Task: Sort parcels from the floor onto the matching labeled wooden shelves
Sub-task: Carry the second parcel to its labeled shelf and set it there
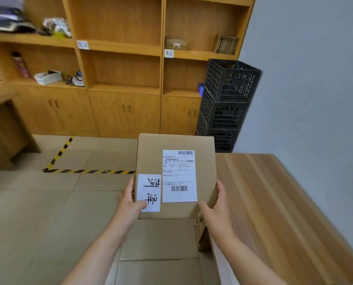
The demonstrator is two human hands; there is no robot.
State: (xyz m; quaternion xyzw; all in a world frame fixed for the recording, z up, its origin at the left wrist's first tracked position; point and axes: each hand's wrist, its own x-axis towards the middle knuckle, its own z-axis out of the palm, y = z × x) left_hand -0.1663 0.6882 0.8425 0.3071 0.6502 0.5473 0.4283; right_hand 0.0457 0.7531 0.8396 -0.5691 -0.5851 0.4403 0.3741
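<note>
I hold a brown cardboard parcel [151, 157] flat in front of me, above the floor. It carries a white shipping label with barcodes and a white slip with two handwritten characters. My left hand [130, 204] grips its left near edge, thumb on the handwritten slip. My right hand [214, 210] grips the right near corner, thumb on top. Ahead stands the wooden shelf unit [120, 48]. Small white labels are stuck on its shelf edges, one label [82, 45] at the middle bay and another label [169, 53] at the right bay.
Stacked black plastic crates [227, 103] stand at the shelves' right end. A wooden table [274, 202] lies to my right, a wooden desk [5, 124] at the left. Yellow-black tape [85, 171] marks the cardboard-covered floor. The left shelf bays hold assorted items; a small box [175, 44] sits in the right bay.
</note>
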